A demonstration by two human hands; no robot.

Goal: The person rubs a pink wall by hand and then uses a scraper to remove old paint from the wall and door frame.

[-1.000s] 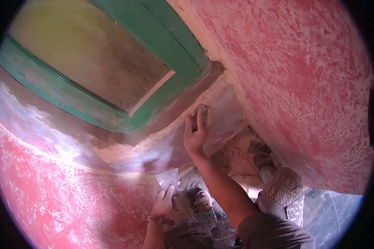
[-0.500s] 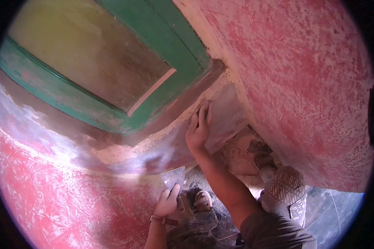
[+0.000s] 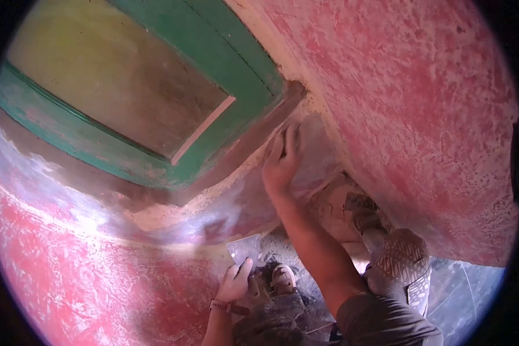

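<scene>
- Right hand (image 3: 281, 164) up on wall, fingers (image 3: 291, 138) together & pressed flat against pale scraped patch (image 3: 314, 155), just below corner of green door frame (image 3: 236, 115).
- Something small poss. under those fingers; too hidden to tell what.
- Right forearm runs down from that hand to grey sleeve (image 3: 386, 326) at bottom edge.
- Left hand (image 3: 234, 282) low, near bottom centre, closed round handle of putty knife (image 3: 244, 249); thumb up along handle.
- Knife blade wide, light grey, pointing up, tip at or just off the wall's lower edge; contact not clear.
- Watch/band (image 3: 228, 307) on left wrist.
- Wall (image 3: 432, 115) red, rough, heavily mottled w/ pale scrape marks; curves round both sides of view (fisheye).
- Greyish-white smear band (image 3: 52, 179) across wall at left, under the frame.
- Inside frame: dull yellow-brown door panel (image 3: 121, 81) w/ a light strip (image 3: 205, 130) along one edge.
- Below right hand: broken, crumbly base of wall (image 3: 340, 210), exposed tan material.
- Floor (image 3: 467, 294) bottom right, grey, dusty.
- Patterned shoe (image 3: 401, 262) on floor at right, beside the crumbly bit; second foot (image 3: 282, 279) near left hand, dusty.
</scene>
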